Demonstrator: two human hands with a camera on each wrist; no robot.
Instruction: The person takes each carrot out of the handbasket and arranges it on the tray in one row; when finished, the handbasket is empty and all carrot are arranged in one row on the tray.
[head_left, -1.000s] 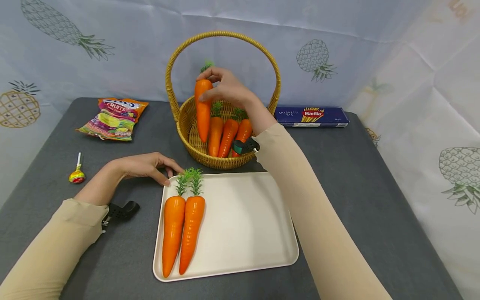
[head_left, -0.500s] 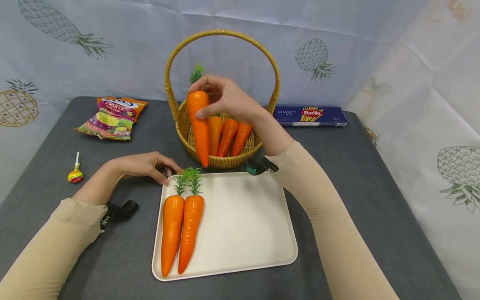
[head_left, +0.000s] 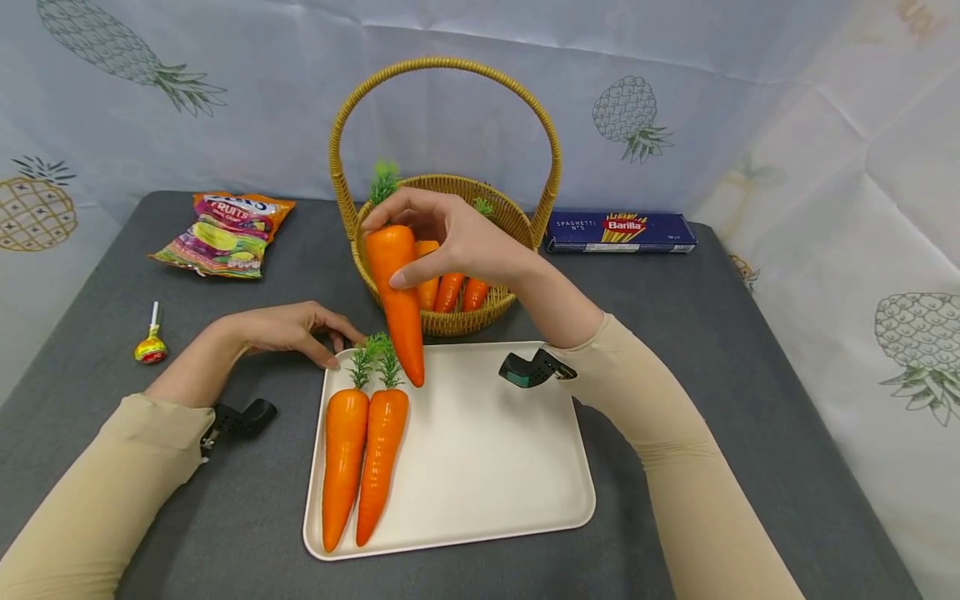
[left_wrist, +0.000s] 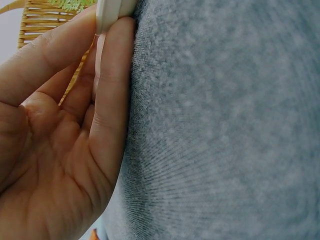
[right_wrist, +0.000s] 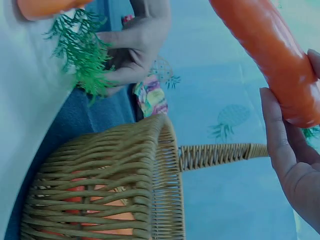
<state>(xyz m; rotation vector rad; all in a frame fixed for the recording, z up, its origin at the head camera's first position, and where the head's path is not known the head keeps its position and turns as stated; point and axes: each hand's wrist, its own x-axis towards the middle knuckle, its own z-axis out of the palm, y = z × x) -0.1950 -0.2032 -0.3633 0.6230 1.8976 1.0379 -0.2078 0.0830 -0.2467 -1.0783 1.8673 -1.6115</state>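
My right hand [head_left: 450, 237] grips an orange carrot [head_left: 401, 292] near its top, thumb on the near side. The carrot hangs tilted, tip down, over the far edge of the cream tray [head_left: 495, 450]; its green leaves show behind the fingers. In the right wrist view the same carrot [right_wrist: 275, 55] lies between thumb and fingers. My left hand [head_left: 288, 329] pinches the tray's far left corner, with the tray rim [left_wrist: 112, 15] between thumb and finger in the left wrist view. Two carrots, a left one [head_left: 345, 467] and a right one [head_left: 382, 467], lie side by side on the tray.
Behind the tray stands a wicker basket [head_left: 480, 321] with a tall handle and more carrots [head_left: 448, 292] inside, partly hidden by my right hand. A candy bag [head_left: 228, 236] and a lollipop [head_left: 152, 346] lie at left. A blue spaghetti box [head_left: 618, 232] lies at right.
My right hand has brought the carrot up out of the basket, then toward me and down to above the tray's far edge. The left hand has stayed at the tray corner.
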